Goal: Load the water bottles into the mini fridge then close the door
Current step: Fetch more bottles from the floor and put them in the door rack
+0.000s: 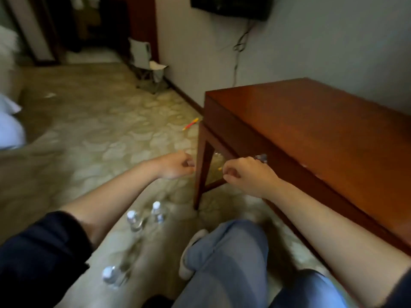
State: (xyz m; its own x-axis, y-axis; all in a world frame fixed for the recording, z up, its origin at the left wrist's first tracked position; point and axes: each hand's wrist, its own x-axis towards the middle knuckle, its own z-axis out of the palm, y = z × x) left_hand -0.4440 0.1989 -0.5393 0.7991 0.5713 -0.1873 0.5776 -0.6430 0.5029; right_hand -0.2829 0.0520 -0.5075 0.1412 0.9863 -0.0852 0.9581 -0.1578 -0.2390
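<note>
Three clear water bottles with white caps stand on the patterned floor in front of me: one point(134, 221), a second point(158, 213) just right of it, and a third point(112, 275) nearer to me. Both my arms are stretched forward above them. My left hand point(175, 166) hovers beside the wooden table's leg with its fingers curled and nothing in it. My right hand point(244, 174) is held in front of the table's front edge, fingers curled, empty, just below a small shiny knob point(261, 157). No mini fridge is in view.
A reddish wooden table point(311, 130) fills the right side against the wall. My legs in jeans point(229, 263) are folded at the bottom. A small folding chair point(149, 67) stands by the far wall and a pencil point(190, 124) lies on the floor. White bedding point(9, 125) is at left.
</note>
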